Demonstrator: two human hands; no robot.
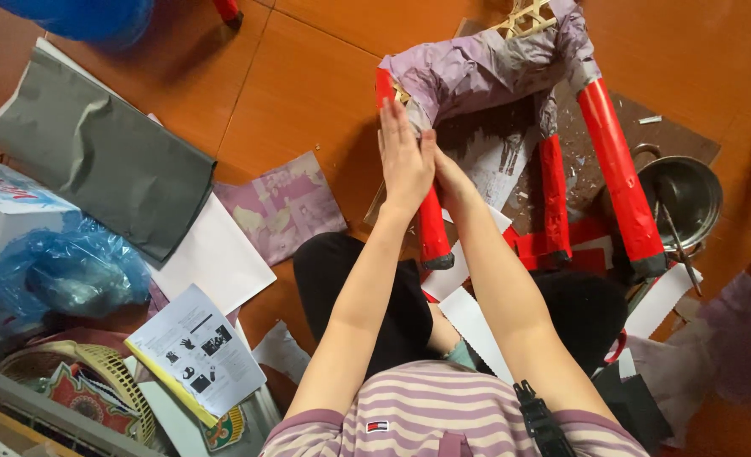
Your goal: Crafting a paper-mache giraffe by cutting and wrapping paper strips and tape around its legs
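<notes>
My left hand [405, 156] lies flat, fingers straight and together, pressed against the front corner of the paper-covered frame [511, 68] — a bamboo lattice figure wrapped in crumpled lilac paper, standing on the orange tiled floor [308, 85] just past my knees. My right hand [447, 173] sits just beside it, tucked partly behind the left; it touches the same front leg [430, 228], but I cannot tell whether its fingers are curled round it or only resting there. That leg is wrapped in red paper with a black band at the foot, as are the other red legs [621, 178] further right. A steel bowl [684, 195] with a thin tool in it sits near the right legs. White zigzag-edged paper strips [469, 317] lie over my lap. To the left — well apart — are a grey paper sheet [104, 156], a blue plastic bag [62, 271] and a printed leaflet [198, 351].
</notes>
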